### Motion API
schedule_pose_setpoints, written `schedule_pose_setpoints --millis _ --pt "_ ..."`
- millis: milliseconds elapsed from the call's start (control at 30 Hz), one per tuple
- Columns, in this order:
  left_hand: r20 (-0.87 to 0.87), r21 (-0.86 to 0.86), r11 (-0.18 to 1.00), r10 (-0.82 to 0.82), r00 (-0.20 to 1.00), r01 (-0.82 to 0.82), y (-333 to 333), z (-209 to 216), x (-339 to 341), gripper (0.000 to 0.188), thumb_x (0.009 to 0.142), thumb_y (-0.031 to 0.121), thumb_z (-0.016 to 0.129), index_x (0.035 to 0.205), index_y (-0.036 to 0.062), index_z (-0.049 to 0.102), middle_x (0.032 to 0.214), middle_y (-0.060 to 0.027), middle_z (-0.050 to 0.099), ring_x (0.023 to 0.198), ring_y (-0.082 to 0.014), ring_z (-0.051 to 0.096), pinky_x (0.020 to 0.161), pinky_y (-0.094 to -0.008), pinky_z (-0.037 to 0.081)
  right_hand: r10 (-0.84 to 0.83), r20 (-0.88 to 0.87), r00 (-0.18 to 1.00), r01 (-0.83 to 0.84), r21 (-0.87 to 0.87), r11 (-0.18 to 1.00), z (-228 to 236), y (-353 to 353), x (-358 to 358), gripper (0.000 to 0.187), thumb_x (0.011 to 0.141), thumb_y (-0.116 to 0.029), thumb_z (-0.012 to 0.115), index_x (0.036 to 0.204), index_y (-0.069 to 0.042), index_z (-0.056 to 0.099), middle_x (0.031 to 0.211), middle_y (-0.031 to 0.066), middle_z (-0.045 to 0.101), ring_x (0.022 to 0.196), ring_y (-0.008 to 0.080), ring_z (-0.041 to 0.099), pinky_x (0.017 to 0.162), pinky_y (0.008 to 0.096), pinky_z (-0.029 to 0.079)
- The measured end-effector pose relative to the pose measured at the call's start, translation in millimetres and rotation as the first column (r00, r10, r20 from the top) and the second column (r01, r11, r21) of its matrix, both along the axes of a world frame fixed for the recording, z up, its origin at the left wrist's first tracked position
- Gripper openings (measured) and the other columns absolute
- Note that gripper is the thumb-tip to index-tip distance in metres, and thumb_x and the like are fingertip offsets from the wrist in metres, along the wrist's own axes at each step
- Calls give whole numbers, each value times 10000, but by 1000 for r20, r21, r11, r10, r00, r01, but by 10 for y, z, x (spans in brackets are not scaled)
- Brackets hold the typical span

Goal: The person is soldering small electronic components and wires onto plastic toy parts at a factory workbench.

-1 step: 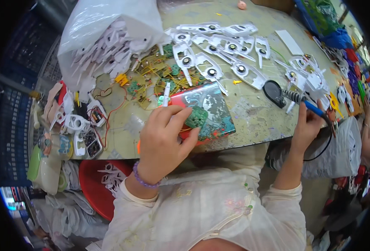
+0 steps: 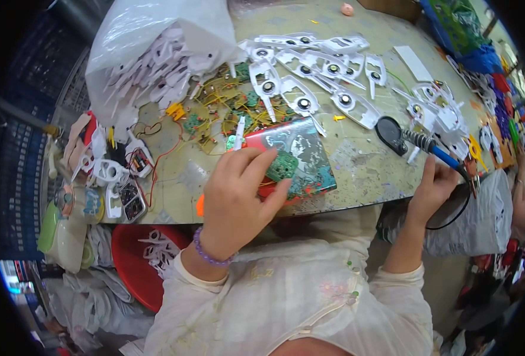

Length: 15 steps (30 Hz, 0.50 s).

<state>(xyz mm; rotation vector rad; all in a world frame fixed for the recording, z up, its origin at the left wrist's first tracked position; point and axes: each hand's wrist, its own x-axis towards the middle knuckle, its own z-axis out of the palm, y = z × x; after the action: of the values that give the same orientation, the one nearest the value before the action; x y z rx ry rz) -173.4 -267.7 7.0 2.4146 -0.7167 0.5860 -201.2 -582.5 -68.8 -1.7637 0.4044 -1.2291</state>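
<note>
- Shifted slightly rightward in the head view since the earlier frame: table [image 2: 357, 160] and nearly everything on it, left hand [image 2: 238, 187] included, probably from a small head turn; no clear change of hold.
- Pinched at mid-frame between thumb and fingertips of that hand: green board [image 2: 283, 167], just over a red-and-grey box [image 2: 311, 148]; cannot tell whether touching it.
- Likely very light and stiff, judging by so thin and flat a plate; probably easy to grip, yet fragile at joints and small parts.
- Best taken by opposite rims, keeping fingertips off the dotted face; better not flexed or squeezed hard.
- Curled at the blue handle of the iron [image 2: 446, 155], right of frame: fingers of the right hand [image 2: 433, 190]; cannot tell whether closed fully round.
- Probably light and rigid too, with some drag from the cable [image 2: 466, 204]; best held by blue handle alone, clear of the coil [image 2: 421, 140], possibly hot.
- Spread across upper centre: wired boards [image 2: 215, 121] in a tangle, likely to snag, and white frames [image 2: 345, 99].
</note>
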Motion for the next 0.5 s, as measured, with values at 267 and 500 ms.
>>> schedule_pose_setpoints --millis 267,500 --pt "-166 144 987 90 982 -66 -68 112 57 361 693 240 730 982 47 634 917 -88 599 790 -269 603 676 -356 484 446 228 866 -460 12 888 -388 920 -337 357 837 62 520 1170 -8 414 868 62 487 744 106 440 678 235 393" --pt "-259 -709 705 -290 921 22 423 -71 -94 413 695 -5 661 1094 -7 555 1055 -99 596 969 -177 599 881 -299 464 744 25 668 -725 -202 658 83 1173 -339 278 750 125 593 996 13 527 875 113 553 705 147 507 613 238 415"
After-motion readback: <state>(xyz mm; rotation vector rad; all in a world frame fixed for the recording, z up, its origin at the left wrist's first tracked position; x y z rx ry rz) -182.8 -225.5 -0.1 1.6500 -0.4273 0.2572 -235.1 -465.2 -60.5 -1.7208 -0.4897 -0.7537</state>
